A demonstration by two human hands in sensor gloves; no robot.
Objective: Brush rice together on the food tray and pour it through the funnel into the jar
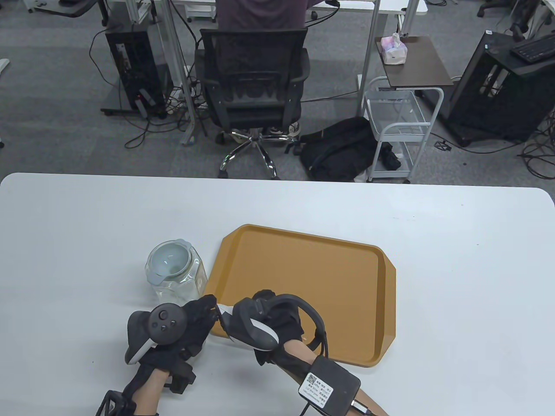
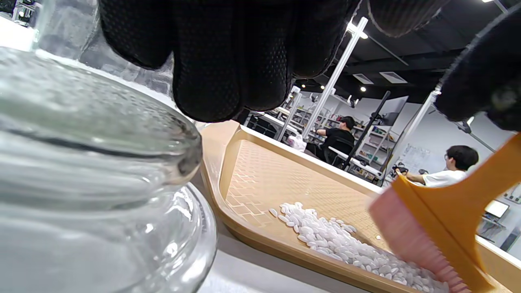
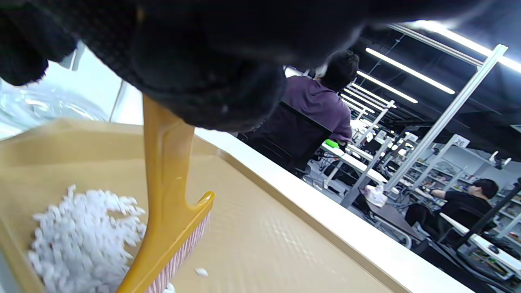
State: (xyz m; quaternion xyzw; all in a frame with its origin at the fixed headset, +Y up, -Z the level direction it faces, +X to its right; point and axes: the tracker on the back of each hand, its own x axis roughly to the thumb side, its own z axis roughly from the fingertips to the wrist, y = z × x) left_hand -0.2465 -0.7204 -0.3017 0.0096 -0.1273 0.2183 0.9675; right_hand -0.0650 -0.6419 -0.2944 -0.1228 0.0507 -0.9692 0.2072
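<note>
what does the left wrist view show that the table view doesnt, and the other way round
Only the left wrist view shows the rice, a white pile near the tray's edge, and the brush with its yellow handle and pink bristles at that pile; in the table view the hands cover both.

Only the table view shows the funnel sitting in the jar's mouth, the whole tray outline, and both hands: left hand beside the jar, right hand over the tray's near left corner.

Both show the glass jar and the tray side by side on the white table.

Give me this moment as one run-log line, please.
step: brushing rice | right hand: holds brush | rice: piled on tray | left hand: beside jar
</note>
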